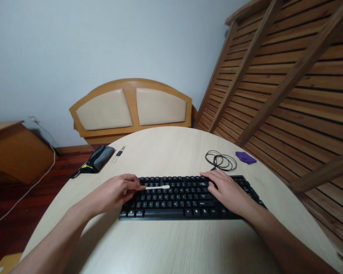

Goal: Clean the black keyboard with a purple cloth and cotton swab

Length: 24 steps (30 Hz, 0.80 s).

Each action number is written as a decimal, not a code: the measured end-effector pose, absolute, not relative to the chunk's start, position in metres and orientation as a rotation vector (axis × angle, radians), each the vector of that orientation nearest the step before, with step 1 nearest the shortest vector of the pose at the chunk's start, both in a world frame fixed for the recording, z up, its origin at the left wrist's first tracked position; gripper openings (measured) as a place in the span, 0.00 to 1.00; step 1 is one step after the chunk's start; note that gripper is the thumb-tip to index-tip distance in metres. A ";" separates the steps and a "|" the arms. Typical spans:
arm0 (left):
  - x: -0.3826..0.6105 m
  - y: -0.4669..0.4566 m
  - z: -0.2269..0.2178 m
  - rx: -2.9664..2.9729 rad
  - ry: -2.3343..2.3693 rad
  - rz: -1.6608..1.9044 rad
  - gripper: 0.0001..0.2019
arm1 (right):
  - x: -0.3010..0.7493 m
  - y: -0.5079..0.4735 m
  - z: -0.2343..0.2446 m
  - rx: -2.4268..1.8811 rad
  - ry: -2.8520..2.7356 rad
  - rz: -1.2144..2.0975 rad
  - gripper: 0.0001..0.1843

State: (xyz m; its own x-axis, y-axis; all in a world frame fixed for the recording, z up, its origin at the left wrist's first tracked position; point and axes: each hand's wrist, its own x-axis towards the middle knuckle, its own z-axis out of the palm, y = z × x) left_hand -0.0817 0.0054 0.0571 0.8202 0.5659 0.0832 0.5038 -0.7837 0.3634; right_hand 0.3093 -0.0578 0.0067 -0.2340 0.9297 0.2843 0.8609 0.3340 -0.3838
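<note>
- The two hands were well apart, one toward each end of the black keyboard [171,203], which lay flat on the pale round counter [165,243].
- The left hand [124,188] reached in from the lower left, palm down, its fingertips pinched on one end of a slim white stick [157,187].
- That stick lay almost level over the upper key rows, its thicker tip pointing right; whether it touched the keys could not be told.
- The right hand [224,190] lay across the keyboard's right part, loosely spread, fingers toward the far edge, thumb held away, hiding many keys.
- Beyond the right hand sat a coiled black cable [213,167], with a folded purple cloth [246,157] to its right.
- Past the left hand lay a grey-and-black pouch [101,159] and, just beside it, a small dark object [119,153].
- A padded headboard [134,102] stood behind the counter, and a slatted wooden panel [286,83] leaned along the right.
</note>
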 end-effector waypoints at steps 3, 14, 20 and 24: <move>-0.088 0.011 0.060 2.623 0.853 0.298 0.15 | 0.311 -0.057 0.007 -1.570 -2.143 0.219 0.21; -0.117 0.026 0.059 2.349 0.965 0.242 0.13 | 0.315 -0.055 0.006 -1.573 -2.127 0.229 0.20; -0.128 0.030 0.056 2.210 1.079 0.200 0.14 | 0.315 -0.055 0.005 -1.566 -2.101 0.229 0.20; -0.137 0.032 0.054 2.103 1.190 0.113 0.13 | 0.315 -0.055 0.004 -1.564 -2.087 0.231 0.19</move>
State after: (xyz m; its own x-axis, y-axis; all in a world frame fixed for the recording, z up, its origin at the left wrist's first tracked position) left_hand -0.1371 0.0319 0.0537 0.5728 0.7793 -0.2540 0.7175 -0.3269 0.6151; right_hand 0.3149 -0.0549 0.0044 -0.2007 0.9327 0.2997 0.8444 0.3198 -0.4299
